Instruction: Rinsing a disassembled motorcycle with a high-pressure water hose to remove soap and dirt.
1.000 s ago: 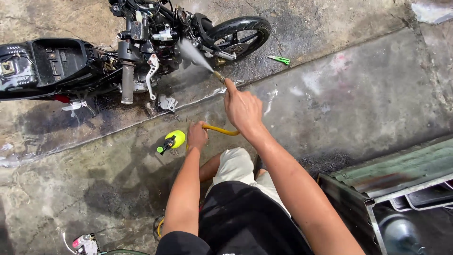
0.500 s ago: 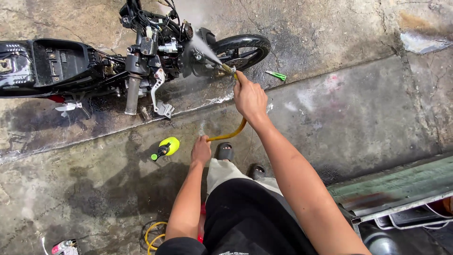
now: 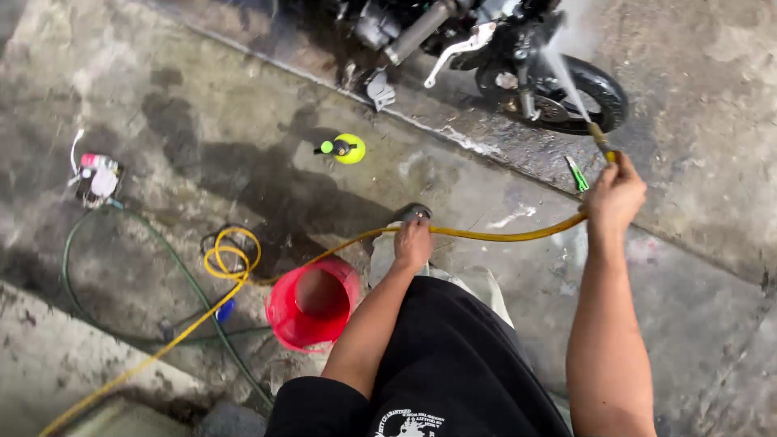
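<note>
My right hand (image 3: 615, 197) grips a brass spray nozzle (image 3: 601, 142) at the end of a yellow hose (image 3: 486, 235), and a jet of water shoots from it onto the front of a black motorcycle (image 3: 518, 57). My left hand (image 3: 413, 243) holds the same yellow hose lower down, above my knee. The hose runs left from my left hand, loops into a coil (image 3: 231, 251) on the ground and trails off to the lower left.
A red bucket (image 3: 312, 303) stands by my left leg. A yellow spray bottle (image 3: 344, 149) lies on the wet concrete near the motorcycle. A green hose (image 3: 121, 267) curves at left toward a small pink and white item (image 3: 97, 176). A green tool (image 3: 576, 173) lies by the wheel.
The view has swung left and down, so the bucket, hose coil and green hose have come into sight. My right hand stays raised with the nozzle spraying the motorcycle's front.
</note>
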